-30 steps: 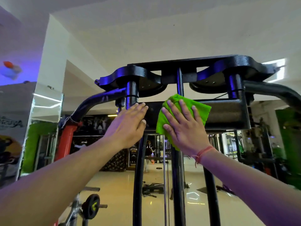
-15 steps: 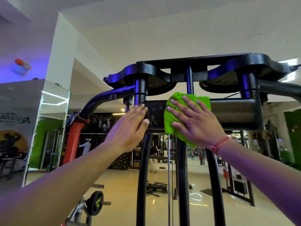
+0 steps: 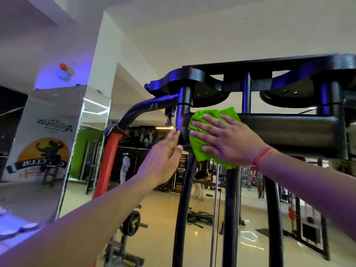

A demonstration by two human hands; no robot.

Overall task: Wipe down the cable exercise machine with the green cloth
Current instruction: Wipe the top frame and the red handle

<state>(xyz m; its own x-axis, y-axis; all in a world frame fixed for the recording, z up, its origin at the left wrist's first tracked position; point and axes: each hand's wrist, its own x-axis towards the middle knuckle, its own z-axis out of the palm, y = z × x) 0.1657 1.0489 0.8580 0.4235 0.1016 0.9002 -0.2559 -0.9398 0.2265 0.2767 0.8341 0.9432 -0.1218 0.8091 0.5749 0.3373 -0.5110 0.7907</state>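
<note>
- Up high, the right hand (image 3: 229, 140) is pressing the green cloth (image 3: 209, 135) flat, fingers spread, against the left end of the cable exercise machine (image 3: 289, 132) crossbar.
- Left hand (image 3: 163, 157), fingers straight, is seemingly touching the upright post (image 3: 184, 112) beside it.

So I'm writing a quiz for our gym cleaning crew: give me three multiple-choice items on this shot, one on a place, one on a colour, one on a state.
1. Where is the green cloth pressed?
A. the black crossbar, by the left post
B. the floor
C. the red upright

2. What colour is the band on the right wrist?
A. blue
B. orange-red
C. white

3. How does the right hand meet the cloth?
A. bunched in a fist
B. flat, fingers spread
C. not touching

Answers: 1 A, the cloth lies on the crossbar. 2 B, the wrist band is orange-red. 3 B, straight fingers press on it.
</note>
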